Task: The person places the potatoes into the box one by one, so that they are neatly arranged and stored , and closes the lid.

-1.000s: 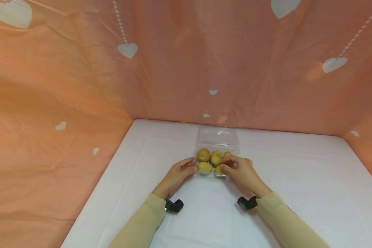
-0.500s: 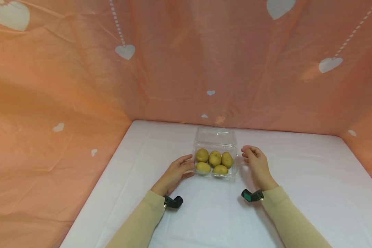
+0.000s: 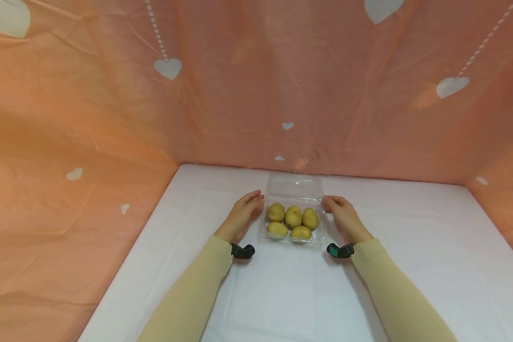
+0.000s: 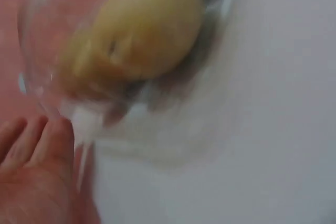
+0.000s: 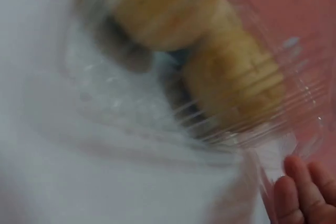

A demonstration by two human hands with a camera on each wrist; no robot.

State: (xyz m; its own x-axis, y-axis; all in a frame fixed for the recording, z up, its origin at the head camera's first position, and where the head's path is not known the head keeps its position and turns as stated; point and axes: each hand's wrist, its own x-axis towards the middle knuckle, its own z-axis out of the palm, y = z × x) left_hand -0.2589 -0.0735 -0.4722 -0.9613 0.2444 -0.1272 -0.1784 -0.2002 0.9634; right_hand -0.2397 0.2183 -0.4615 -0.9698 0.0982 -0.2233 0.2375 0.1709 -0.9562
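A clear plastic clamshell box [image 3: 314, 233] stands on the table with its lid [image 3: 295, 186] laid back at the far side. Several yellow-brown potatoes [image 3: 293, 216] fill its tray in two rows. My left hand [image 3: 241, 216] is beside the box's left rear corner, fingers extended toward the hinge side. At the opposite rear corner is my right hand [image 3: 345, 217], its fingertips close to the box's edge; contact there is unclear. The left wrist view shows relaxed fingers [image 4: 55, 142] by the blurred plastic. Loosely bent fingers [image 5: 310, 192] appear low in the right wrist view.
White cloth covers the table [image 3: 265, 304]. Orange-pink curtains [image 3: 256, 95] with pale hearts hang behind it and along both sides. The lid lies near the table's back edge.
My right hand has left the near-right potato, swung out to the right, then come to the box's rear right corner. My left hand has slid away from me along the left side.
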